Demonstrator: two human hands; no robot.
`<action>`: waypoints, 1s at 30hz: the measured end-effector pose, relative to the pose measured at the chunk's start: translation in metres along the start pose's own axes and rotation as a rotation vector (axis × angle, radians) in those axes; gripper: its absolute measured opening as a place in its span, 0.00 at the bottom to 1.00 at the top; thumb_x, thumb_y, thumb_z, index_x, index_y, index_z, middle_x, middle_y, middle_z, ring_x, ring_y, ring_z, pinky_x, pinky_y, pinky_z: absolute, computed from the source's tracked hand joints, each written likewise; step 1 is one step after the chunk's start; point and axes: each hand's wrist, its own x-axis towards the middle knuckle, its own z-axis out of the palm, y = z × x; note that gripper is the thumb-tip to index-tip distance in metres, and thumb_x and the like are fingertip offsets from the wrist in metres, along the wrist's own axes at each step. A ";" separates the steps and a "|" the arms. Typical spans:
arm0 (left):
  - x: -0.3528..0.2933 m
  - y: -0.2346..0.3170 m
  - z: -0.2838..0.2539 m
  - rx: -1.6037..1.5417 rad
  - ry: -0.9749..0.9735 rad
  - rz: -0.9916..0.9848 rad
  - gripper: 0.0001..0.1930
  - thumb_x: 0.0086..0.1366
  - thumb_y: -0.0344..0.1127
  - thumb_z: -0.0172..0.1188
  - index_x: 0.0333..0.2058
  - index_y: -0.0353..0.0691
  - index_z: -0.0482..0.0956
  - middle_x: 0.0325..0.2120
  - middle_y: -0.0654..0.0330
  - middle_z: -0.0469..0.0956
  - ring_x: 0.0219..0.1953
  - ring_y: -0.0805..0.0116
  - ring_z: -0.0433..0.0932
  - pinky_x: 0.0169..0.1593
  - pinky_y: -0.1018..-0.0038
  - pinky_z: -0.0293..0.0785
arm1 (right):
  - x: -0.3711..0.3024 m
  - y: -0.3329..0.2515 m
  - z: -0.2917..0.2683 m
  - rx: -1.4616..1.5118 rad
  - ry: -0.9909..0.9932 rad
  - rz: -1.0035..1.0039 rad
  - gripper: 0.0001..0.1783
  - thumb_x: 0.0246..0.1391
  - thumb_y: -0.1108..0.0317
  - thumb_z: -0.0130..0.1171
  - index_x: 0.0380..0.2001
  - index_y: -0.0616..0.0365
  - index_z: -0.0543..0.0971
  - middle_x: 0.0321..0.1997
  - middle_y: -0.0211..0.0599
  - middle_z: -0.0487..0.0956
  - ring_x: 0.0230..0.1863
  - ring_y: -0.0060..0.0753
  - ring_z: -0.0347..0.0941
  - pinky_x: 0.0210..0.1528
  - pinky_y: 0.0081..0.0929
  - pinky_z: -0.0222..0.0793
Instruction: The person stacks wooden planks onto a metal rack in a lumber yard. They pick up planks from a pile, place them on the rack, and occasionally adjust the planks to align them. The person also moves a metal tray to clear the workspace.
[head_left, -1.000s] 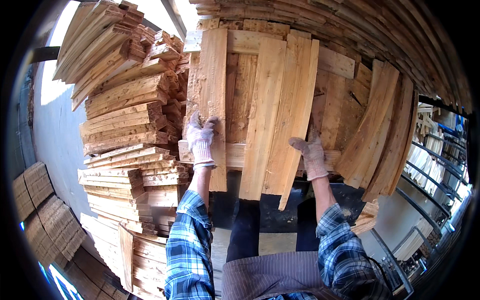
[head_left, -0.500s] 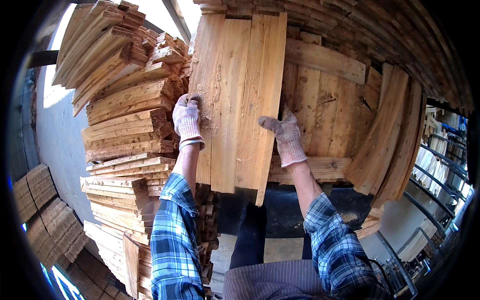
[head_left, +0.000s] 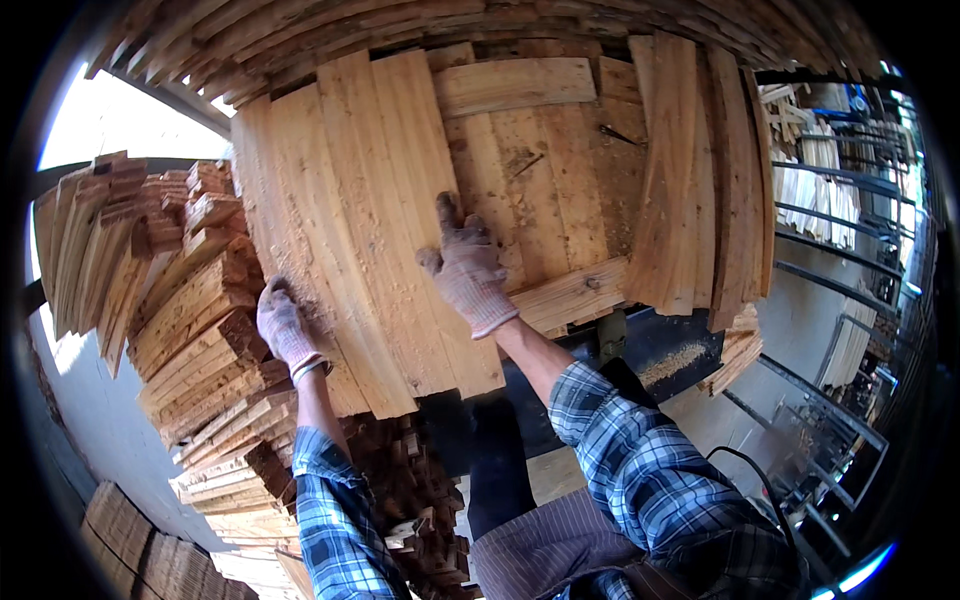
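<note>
Several pale wooden boards [head_left: 345, 230] lie side by side in front of me, dusted with wood shavings and uneven at their near ends. My left hand [head_left: 287, 325], in a knitted work glove, has its fingers curled at the outer left edge of these boards. On the rightmost one rests my right hand [head_left: 467, 268], gloved too, with thumb and forefinger spread apart. Its other fingers bend over by the board's right edge and are partly hidden. Beyond it, darker planks [head_left: 545, 180] form a surface with a crosspiece [head_left: 515, 86] on top.
Stacked wooden slats [head_left: 215, 330] rise along the left. Several long boards [head_left: 665, 180] stand at the right of the work surface. A large pile of timber [head_left: 450, 20] runs across the far side. Metal racks [head_left: 830, 260] are farther right. Sawdust [head_left: 673, 362] lies on a dark panel below.
My view has turned, so the boards and both hands appear farther left. My right hand has moved from the rightmost board's side to lie more over its top. The board edges sit differently.
</note>
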 end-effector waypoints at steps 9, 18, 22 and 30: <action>-0.005 0.010 -0.015 0.462 0.150 0.002 0.27 0.68 0.44 0.53 0.61 0.38 0.64 0.54 0.48 0.72 0.48 0.58 0.76 0.51 0.67 0.73 | 0.027 0.096 -0.141 0.146 -0.204 -0.041 0.39 0.50 0.53 0.62 0.64 0.50 0.61 0.46 0.46 0.75 0.45 0.49 0.72 0.46 0.37 0.71; -0.222 0.324 0.137 -0.826 -0.663 -0.246 0.39 0.60 0.29 0.63 0.66 0.31 0.52 0.65 0.39 0.54 0.66 0.50 0.58 0.66 0.64 0.61 | -0.007 0.333 -0.288 -0.476 0.283 0.295 0.51 0.47 0.47 0.65 0.68 0.49 0.50 0.57 0.53 0.70 0.58 0.54 0.67 0.56 0.47 0.66; -0.262 0.408 0.221 -0.067 -0.778 0.017 0.51 0.53 0.53 0.68 0.65 0.30 0.51 0.60 0.36 0.61 0.60 0.52 0.67 0.57 0.64 0.70 | 0.013 0.340 -0.291 -0.103 0.001 0.593 0.57 0.45 0.45 0.67 0.70 0.50 0.46 0.63 0.57 0.64 0.64 0.56 0.61 0.62 0.48 0.61; -0.271 0.366 0.282 -0.647 -0.859 -0.413 0.34 0.56 0.41 0.69 0.56 0.34 0.64 0.40 0.56 0.79 0.40 0.67 0.78 0.41 0.73 0.76 | 0.003 0.403 -0.244 0.286 0.052 0.433 0.58 0.39 0.51 0.74 0.66 0.64 0.52 0.55 0.61 0.72 0.52 0.47 0.74 0.53 0.35 0.71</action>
